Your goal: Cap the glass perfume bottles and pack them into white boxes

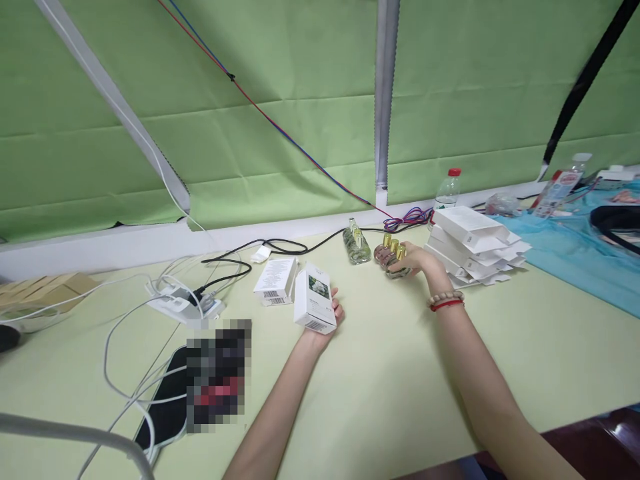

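My left hand (336,312) is closed around a white carton (315,300) with a flower picture and a barcode, tilted above the table. Just left of it, a second white carton (276,281) with a barcode lies on the table. My right hand (414,259) has its fingers around the near end of a row of small gold-capped glass bottles (387,257), on the nearest bottle; part of the grip is hidden. Left of that row stands another group of greenish glass bottles (356,245).
White cartons (465,243) are piled right of my right hand, by a red-capped plastic bottle (447,190). A power strip (185,303), white cables and a phone (167,400) lie at left, brown boxes (55,292) farther left. Blue cloth (565,257) covers the right end.
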Demonstrator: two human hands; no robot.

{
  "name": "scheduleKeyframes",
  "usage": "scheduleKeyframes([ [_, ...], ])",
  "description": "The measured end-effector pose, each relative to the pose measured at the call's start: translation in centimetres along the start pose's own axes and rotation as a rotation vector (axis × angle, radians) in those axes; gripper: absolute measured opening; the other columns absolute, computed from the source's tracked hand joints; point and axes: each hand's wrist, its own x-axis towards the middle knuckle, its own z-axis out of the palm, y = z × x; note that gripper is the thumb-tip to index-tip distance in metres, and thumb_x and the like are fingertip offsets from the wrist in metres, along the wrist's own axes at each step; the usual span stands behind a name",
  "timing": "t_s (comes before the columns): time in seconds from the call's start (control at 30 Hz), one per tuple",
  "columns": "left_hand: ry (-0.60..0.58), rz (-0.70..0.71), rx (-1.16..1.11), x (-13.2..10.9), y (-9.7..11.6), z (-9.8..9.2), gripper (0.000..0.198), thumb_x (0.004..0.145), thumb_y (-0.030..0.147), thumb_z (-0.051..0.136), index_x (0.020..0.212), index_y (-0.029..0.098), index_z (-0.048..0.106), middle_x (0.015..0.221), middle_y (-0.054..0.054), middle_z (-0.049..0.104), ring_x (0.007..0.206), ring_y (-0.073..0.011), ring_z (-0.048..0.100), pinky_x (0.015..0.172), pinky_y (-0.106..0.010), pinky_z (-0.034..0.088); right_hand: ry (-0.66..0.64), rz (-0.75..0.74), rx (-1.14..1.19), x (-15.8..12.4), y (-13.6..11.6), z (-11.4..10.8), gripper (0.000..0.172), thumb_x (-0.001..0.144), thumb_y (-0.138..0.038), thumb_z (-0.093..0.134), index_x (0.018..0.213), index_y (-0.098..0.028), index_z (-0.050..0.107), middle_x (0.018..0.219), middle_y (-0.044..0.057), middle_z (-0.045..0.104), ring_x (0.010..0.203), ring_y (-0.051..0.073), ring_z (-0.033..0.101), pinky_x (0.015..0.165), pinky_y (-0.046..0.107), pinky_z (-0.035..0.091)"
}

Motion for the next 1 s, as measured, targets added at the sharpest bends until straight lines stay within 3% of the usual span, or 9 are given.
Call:
scheduleKeyframes([
  [0.17,-0.008,-0.008,0.008,0.3,0.0,-0.1,0.03,0.087,0.018,0.034,0.077,0.011,0.062,0.051,0.0,0.04,0.045,-0.0092,0.034,0.045,-0.019,0.034,0.016,0.002,0.122,0.7,0.9,0.5,0.048,0.04,-0.03,0.082,0.08,-0.019,0.059,0.066,0.003,0.068,0.045,0.014,0.059,0.039,0.022,0.043],
  [0.33,-0.009,-0.003,0.016,0.4,-0.1,-0.4,0.031,0.087,0.018,0.033,0.077,0.011,0.062,0.051,0.0,0.04,0.046,-0.0096,0.035,0.045,-0.02,0.034,0.13,0.012,0.153,0.7,0.9,1.7,0.059,0.049,-0.038,0.078,0.1,-0.016,0.06,0.084,0.01,0.071,0.054,0.016,0.063,0.043,0.024,0.046],
  [0.47,-0.025,-0.013,-0.013,0.4,-0.1,-0.5,0.028,0.086,0.02,0.037,0.078,0.011,0.062,0.053,0.0,0.04,0.046,-0.0094,0.034,0.045,-0.02,0.035,0.241,-0.026,0.167,0.5,1.0,3.2,0.059,0.065,-0.038,0.069,0.117,-0.016,0.053,0.103,0.012,0.068,0.081,0.02,0.066,0.063,0.029,0.051],
  [0.57,-0.033,-0.015,-0.031,0.4,0.0,-0.5,0.027,0.085,0.019,0.037,0.078,0.011,0.062,0.053,-0.001,0.04,0.047,-0.0095,0.034,0.045,-0.02,0.035,0.318,-0.021,0.142,0.4,1.2,4.9,0.062,0.069,-0.03,0.065,0.126,-0.012,0.047,0.107,0.015,0.066,0.097,0.025,0.062,0.081,0.036,0.047],
  [0.7,-0.031,-0.008,-0.008,0.3,0.0,-0.5,0.024,0.084,0.019,0.039,0.078,0.011,0.062,0.053,0.0,0.04,0.047,-0.0091,0.034,0.046,-0.02,0.035,0.377,0.01,0.107,0.4,0.9,6.4,0.069,0.075,-0.024,0.054,0.138,-0.007,0.031,0.108,0.021,0.063,0.105,0.033,0.058,0.089,0.044,0.041],
  [0.8,-0.023,-0.001,0.011,0.2,0.0,-0.4,0.024,0.084,0.018,0.04,0.079,0.011,0.062,0.053,0.0,0.041,0.046,-0.0091,0.036,0.047,-0.021,0.036,0.461,0.001,0.109,0.0,-0.4,5.8,0.073,0.075,-0.026,0.052,0.14,-0.008,0.026,0.121,0.022,0.054,0.114,0.034,0.05,0.094,0.047,0.037],
  [0.93,-0.015,0.003,0.051,0.1,0.0,-0.2,0.032,0.087,0.021,0.033,0.078,0.011,0.062,0.05,0.0,0.042,0.045,-0.0097,0.037,0.047,-0.021,0.035,0.73,-0.218,0.105,-0.9,-3.7,4.0,0.068,0.073,-0.027,0.053,0.136,-0.015,0.032,0.129,0.016,0.046,0.123,0.03,0.039,0.1,0.045,0.032],
  [1.0,-0.052,0.01,0.1,0.1,-0.1,-0.1,0.034,0.088,0.023,0.033,0.078,0.011,0.063,0.05,0.0,0.043,0.043,-0.0093,0.038,0.047,-0.022,0.035,0.701,-0.398,0.099,-1.3,-5.2,3.9,0.062,0.076,-0.025,0.048,0.135,-0.016,0.033,0.131,0.013,0.045,0.124,0.025,0.039,0.103,0.042,0.03],
])
